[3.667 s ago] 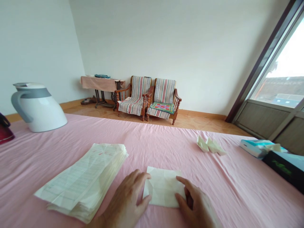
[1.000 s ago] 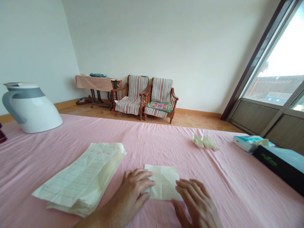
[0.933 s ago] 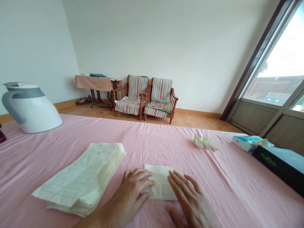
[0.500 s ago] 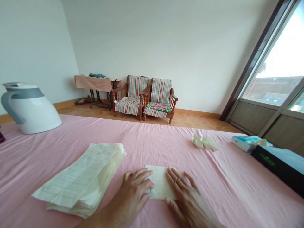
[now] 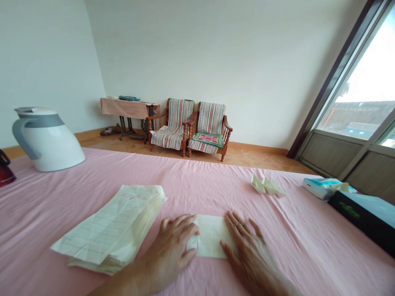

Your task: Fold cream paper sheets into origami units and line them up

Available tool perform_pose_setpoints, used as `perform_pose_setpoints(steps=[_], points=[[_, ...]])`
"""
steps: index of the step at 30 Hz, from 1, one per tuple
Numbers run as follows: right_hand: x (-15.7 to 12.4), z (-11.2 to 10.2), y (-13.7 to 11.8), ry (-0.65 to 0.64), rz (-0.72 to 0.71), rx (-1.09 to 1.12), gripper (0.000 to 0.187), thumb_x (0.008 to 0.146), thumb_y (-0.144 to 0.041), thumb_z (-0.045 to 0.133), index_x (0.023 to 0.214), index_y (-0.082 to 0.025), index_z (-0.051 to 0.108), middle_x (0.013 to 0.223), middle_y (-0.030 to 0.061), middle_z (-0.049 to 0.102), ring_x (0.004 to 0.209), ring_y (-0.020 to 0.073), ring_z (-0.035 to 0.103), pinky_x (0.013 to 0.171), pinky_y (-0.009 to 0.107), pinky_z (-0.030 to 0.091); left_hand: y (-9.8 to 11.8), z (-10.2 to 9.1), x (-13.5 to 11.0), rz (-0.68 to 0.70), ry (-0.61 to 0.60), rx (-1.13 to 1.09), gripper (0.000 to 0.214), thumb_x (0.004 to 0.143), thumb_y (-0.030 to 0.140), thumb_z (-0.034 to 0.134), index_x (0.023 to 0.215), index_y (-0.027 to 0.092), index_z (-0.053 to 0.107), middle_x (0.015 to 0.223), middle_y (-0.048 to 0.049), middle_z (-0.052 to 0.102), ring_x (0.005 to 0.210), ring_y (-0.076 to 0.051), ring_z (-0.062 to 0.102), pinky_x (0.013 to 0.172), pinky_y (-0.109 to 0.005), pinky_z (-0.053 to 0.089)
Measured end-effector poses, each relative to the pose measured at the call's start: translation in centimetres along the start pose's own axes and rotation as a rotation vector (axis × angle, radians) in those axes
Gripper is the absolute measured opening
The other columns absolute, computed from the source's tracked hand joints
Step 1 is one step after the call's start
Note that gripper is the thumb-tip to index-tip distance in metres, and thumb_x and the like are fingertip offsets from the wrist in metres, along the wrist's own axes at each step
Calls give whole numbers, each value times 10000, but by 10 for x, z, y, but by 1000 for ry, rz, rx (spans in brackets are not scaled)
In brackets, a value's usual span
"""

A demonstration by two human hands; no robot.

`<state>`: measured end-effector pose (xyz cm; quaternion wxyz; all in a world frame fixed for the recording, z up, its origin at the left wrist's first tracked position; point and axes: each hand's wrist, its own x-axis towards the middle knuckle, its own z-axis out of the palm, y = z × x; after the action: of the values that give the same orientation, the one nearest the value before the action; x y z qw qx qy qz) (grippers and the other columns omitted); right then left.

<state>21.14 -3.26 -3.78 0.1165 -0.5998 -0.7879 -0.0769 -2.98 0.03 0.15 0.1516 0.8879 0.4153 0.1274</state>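
A folded sheet of cream paper [image 5: 210, 237] lies on the pink tablecloth [image 5: 197, 185] near the front edge. My left hand [image 5: 173, 250] rests on its left side, fingers stretched out and pressing down. My right hand [image 5: 248, 255] lies flat on its right side, fingers spread, covering the paper's right edge. Neither hand grips anything. To the left sits a thick stack of lined paper sheets [image 5: 114, 228].
Two small folded paper boats [image 5: 267, 186] stand at the right back. A white kettle [image 5: 46, 139] is at the far left, a dark red object [image 5: 5, 172] beside it. A teal box [image 5: 324, 187] and a black box [image 5: 365, 216] lie at the right. Chairs stand beyond.
My right hand slid from the paper's lower right corner onto the sheet and flattened out. The paper looks narrower, folded over. My left hand stayed pressing its left side.
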Motion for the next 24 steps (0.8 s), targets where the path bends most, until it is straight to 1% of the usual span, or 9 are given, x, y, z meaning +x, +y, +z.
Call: perform_pose_setpoints(steps=[5,7,9,11,13,16,18,22,24], points=[[-3,10,1,132,43,-66,558,941,-434,409,1320,-43,532,1367,219,499,1229,368,523,960,587,436,-3,-2,-1,-36,-12,44,430,808,197,602,1232,233,540,1449,-90,453,1351,-286,364,1052,-549,289],[-4,12,2,191,66,-74,532,939,-423,409,1268,-37,573,1315,243,548,1185,385,558,919,576,458,-4,0,-3,-28,11,57,437,823,210,596,1255,233,537,1440,-89,463,1348,-286,367,1056,-540,293],[-5,11,4,266,67,-50,495,940,-410,411,1215,-43,598,1255,259,596,1146,390,585,891,564,467,-5,1,-5,-10,64,70,419,837,200,584,1254,232,550,1423,-90,479,1339,-285,375,1059,-527,296],[-7,7,5,352,33,2,467,943,-393,424,1217,-47,574,1235,258,611,1137,375,590,898,549,456,-4,0,-6,27,118,75,392,832,173,594,1219,236,581,1405,-81,494,1325,-283,386,1060,-507,297],[-10,1,4,393,-45,66,468,935,-377,459,1284,-68,502,1272,229,595,1177,347,561,947,540,414,-3,-2,-7,90,124,63,381,797,179,657,1171,241,611,1372,-69,521,1299,-286,407,1054,-485,305],[-14,-8,0,313,-211,156,563,896,-357,525,1385,-120,378,1334,169,562,1253,305,491,1036,532,313,2,-3,-7,179,97,39,481,721,212,761,1176,235,606,1303,-68,572,1237,-290,461,1029,-463,322],[-16,-11,-2,229,-266,201,639,868,-358,553,1418,-116,335,1352,160,548,1281,295,460,1073,525,256,5,-3,-5,210,122,42,508,721,164,755,1199,225,591,1267,-69,595,1200,-279,489,1016,-455,325],[-16,-14,-3,73,-246,248,644,855,-391,562,1421,-143,383,1400,135,510,1303,295,433,1100,522,212,11,1,-1,286,186,59,388,809,78,655,1156,243,607,1167,-33,647,1107,-247,543,972,-439,351],[-17,-15,-3,45,-238,262,626,846,-396,571,1405,-158,419,1401,123,511,1301,295,435,1103,524,213,12,3,0,322,184,90,287,865,85,610,1114,228,620,1093,-31,668,1028,-238,570,929,-424,390]])
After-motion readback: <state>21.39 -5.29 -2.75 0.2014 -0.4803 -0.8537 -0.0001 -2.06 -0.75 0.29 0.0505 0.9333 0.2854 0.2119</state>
